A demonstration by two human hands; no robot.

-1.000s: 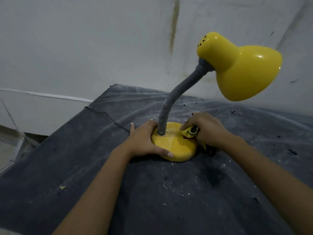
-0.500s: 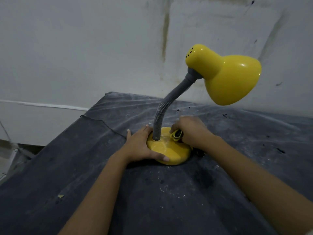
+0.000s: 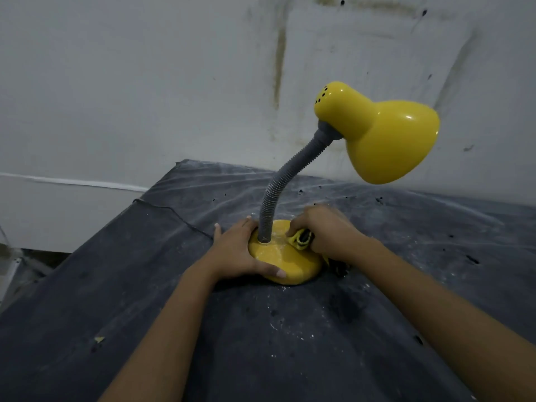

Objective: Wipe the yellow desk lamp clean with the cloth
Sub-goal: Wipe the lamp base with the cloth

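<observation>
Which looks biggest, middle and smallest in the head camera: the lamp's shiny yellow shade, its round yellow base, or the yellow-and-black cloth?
1. Shiny yellow lamp shade, clearly largest, though it may sit nearer the camera.
2. Round yellow base.
3. Yellow-and-black cloth, smallest, but mostly hidden in the right hand.

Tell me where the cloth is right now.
In the head view, the cloth is bunched in the right hand, on the right side of the lamp base, just right of the grey neck.
</observation>
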